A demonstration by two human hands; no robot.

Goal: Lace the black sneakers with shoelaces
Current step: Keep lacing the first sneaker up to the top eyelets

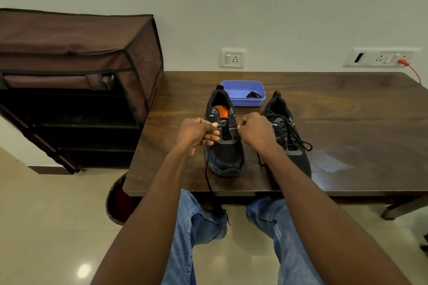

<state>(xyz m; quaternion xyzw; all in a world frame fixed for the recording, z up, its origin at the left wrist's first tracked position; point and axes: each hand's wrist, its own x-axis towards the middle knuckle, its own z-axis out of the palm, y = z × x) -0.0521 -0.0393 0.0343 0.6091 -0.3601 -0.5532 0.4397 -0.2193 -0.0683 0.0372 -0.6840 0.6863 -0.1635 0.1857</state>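
Both my hands, left hand (196, 133) and right hand (254, 132), pinching 1 black shoelace (228, 127) taut between them, unlaced sneaker (225, 146) just beneath.

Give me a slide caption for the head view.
Both hands pull a black lace across the unlaced sneaker; the laced one waits beside.

On the table (347, 122): two sneakers side by side near the 6 o'clock edge, one sneaker (223, 141) at 9 o'clock of the other sneaker (287, 136). Tray (243, 92) at 12 o'clock, behind them. Fabric rack (74, 81) off the table's 9 o'clock end.
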